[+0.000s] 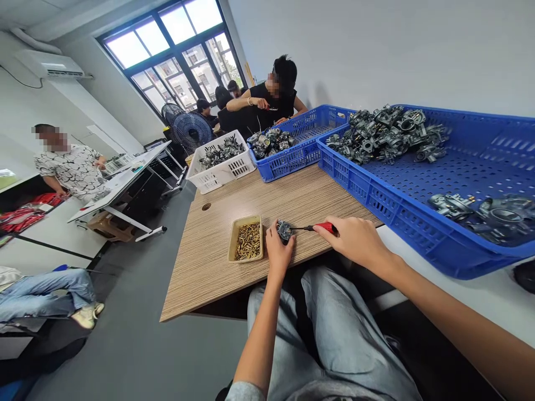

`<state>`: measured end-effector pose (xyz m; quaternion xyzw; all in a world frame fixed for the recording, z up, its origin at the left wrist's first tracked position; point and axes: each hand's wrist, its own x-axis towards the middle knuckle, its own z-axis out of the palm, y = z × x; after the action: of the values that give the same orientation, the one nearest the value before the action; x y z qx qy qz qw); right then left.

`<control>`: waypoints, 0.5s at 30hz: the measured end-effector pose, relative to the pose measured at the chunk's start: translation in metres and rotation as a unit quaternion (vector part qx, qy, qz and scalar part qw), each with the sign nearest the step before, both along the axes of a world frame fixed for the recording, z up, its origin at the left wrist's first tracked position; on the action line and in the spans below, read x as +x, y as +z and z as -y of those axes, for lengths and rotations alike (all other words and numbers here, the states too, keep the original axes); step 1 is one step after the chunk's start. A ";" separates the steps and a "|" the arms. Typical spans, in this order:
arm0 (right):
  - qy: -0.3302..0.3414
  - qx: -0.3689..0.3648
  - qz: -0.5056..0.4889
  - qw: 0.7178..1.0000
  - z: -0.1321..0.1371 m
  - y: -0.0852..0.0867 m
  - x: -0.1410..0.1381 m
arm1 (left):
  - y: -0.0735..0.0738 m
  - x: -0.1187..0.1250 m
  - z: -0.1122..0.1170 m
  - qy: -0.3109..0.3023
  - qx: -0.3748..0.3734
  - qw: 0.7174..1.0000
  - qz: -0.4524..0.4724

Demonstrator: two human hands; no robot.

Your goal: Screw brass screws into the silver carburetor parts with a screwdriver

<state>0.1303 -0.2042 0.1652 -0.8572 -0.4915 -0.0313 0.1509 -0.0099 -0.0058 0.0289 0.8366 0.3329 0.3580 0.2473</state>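
My left hand [279,248] is closed around a small grey metal carburetor [285,229] just above the wooden table [200,267]. In my right hand [355,239] is the red handle of a screwdriver [325,227]. Its dark shaft points left, and the tip meets the carburetor's right side; the exact contact spot is too small to make out. Left of my left hand stands a cream plastic tub [230,245] holding many small brass parts [248,240].
A large blue crate [355,184] with piled carburetors borders the table's right side. A smaller blue crate [267,170] and a white basket [217,181], both holding metal parts, stand at the far edge. A co-worker [276,100] sits behind them; another person [71,167] stands left.
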 end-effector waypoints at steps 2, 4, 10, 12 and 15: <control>-0.001 0.003 0.002 1.000 0.000 0.000 0.000 | 0.000 0.000 0.000 -0.001 0.002 1.000 0.002; -0.001 0.003 0.005 1.000 0.000 -0.001 0.000 | -0.001 0.000 0.000 0.000 0.002 1.000 0.002; 0.001 -0.006 0.002 1.000 0.000 0.000 -0.001 | -0.003 0.001 -0.001 0.002 -0.005 1.000 0.001; 0.004 -0.009 0.003 1.000 0.000 0.000 -0.001 | -0.004 0.001 -0.002 0.003 -0.002 1.000 0.000; 0.021 -0.010 0.014 1.000 0.001 0.000 -0.001 | -0.005 0.001 -0.002 0.005 0.003 1.000 0.000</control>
<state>0.1294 -0.2050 0.1652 -0.8477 -0.5115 -0.0356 0.1359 -0.0090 -0.0037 0.0240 0.8356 0.3357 0.3605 0.2432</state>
